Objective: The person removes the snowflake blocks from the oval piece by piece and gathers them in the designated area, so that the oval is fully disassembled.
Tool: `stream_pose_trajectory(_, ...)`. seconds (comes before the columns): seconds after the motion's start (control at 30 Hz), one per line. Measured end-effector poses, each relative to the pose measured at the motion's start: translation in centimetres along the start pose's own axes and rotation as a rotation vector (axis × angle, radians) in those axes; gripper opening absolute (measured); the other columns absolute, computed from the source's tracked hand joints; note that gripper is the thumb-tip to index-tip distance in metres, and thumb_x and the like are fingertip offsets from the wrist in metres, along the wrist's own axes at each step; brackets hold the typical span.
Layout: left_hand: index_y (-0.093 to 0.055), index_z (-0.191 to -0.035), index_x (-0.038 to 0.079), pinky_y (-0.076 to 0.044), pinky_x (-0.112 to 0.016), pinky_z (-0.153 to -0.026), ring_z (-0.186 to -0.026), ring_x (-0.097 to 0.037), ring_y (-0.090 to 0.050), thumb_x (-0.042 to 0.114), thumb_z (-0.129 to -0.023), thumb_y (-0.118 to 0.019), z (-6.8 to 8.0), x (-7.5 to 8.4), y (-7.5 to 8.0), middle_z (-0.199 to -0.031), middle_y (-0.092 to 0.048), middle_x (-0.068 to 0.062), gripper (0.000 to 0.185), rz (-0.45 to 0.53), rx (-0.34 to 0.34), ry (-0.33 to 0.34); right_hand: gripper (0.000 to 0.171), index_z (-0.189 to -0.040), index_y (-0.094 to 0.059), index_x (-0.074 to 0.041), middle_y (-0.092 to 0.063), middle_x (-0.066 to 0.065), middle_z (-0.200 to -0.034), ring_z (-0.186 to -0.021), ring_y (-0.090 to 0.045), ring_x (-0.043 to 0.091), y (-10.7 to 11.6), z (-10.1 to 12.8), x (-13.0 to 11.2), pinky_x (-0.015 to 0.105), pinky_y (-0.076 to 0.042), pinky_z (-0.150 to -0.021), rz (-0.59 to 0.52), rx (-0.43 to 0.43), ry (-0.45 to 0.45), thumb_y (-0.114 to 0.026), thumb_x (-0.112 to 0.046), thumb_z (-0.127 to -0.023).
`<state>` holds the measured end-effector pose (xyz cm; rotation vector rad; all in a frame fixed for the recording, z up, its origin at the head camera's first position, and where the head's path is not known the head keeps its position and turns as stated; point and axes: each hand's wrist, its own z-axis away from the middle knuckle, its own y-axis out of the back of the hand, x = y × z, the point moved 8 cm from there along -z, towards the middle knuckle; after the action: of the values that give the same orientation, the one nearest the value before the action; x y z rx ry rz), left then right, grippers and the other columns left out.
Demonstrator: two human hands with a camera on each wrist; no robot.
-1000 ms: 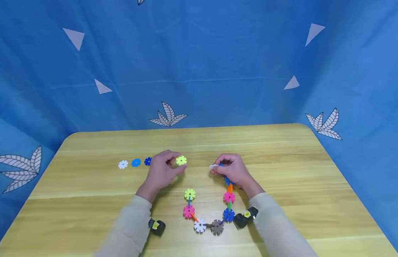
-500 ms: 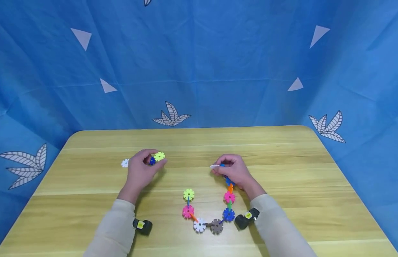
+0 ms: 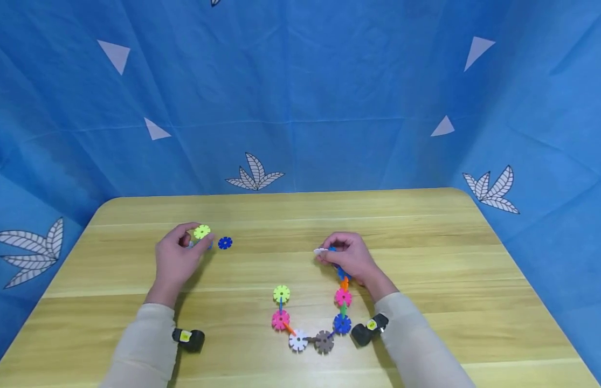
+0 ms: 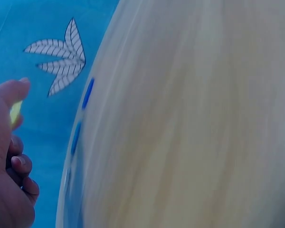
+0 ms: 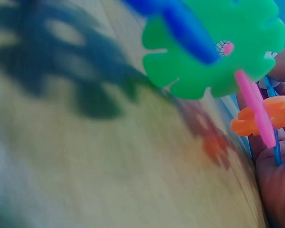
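Between the thumb and fingertips of my left hand (image 3: 176, 258) is a yellow-green notched plastic disc (image 3: 201, 231), held over the left of the table. That hand partly covers the light blue disc (image 3: 210, 245) behind it. My right hand (image 3: 351, 256) pinches a white notched disc (image 3: 320, 251) at the upper end of a linked disc chain. The chain curves in a U through orange (image 3: 345, 283), pink (image 3: 343, 297), dark blue, brown (image 3: 324, 342) and white discs to a yellow-green end disc (image 3: 281, 293). The right wrist view shows its green disc (image 5: 180, 71) up close.
A loose dark blue disc (image 3: 225, 243) lies just right of my left hand. The wooden table (image 3: 426, 226) ends at a blue patterned cloth (image 3: 300, 97) behind it. Black wrist cameras hang below both wrists, the right camera (image 3: 363, 334) close beside the chain.
My left hand has moved left across the table with the yellow-green disc, passing over the dark blue disc and uncovering it. My right hand stays in place, holding the white disc.
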<state>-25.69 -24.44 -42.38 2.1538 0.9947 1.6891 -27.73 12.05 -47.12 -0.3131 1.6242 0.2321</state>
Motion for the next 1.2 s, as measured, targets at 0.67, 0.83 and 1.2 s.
stream_pose_trajectory(0.67,-0.059,-0.12,0.007,-0.033,-0.033,-0.062,-0.064,-0.023,-0.039,0.046,-0.085,-0.065,-0.4,-5.0,4.1,-0.076,-0.046,-0.009,0.052,-0.18,0.016,0.173,0.009,-0.086,-0.063,0.008,-0.066,0.023,-0.086,-0.077,-0.066,0.037,-0.2,0.1,-0.2,0.039,-0.054,-0.064,0.007,0.006,0.029,-0.069,0.003,-0.081)
stream_pose_trajectory(0.83,-0.058,-0.122,0.005,-0.031,-0.036,-0.061,-0.069,-0.025,-0.042,0.049,-0.085,-0.063,-0.4,-6.0,4.6,-0.078,-0.049,-0.01,0.058,-0.267,0.003,0.242,0.01,-0.087,-0.063,0.01,-0.066,0.024,-0.086,-0.077,-0.066,0.038,-0.1,0.0,-0.3,0.039,-0.054,-0.064,-0.001,0.001,0.03,-0.069,0.003,-0.082)
stream_pose_trajectory(1.2,-0.058,-0.124,0.008,-0.028,-0.048,-0.075,-0.084,-0.029,-0.049,0.056,-0.084,-0.061,-0.1,-7.3,4.8,-0.094,-0.057,-0.013,0.063,-0.399,-0.039,0.282,0.011,-0.087,-0.062,0.009,-0.065,0.025,-0.086,-0.077,-0.066,0.037,-0.2,0.1,-0.4,0.039,-0.054,-0.065,-0.01,-0.017,0.038,-0.069,0.002,-0.082)
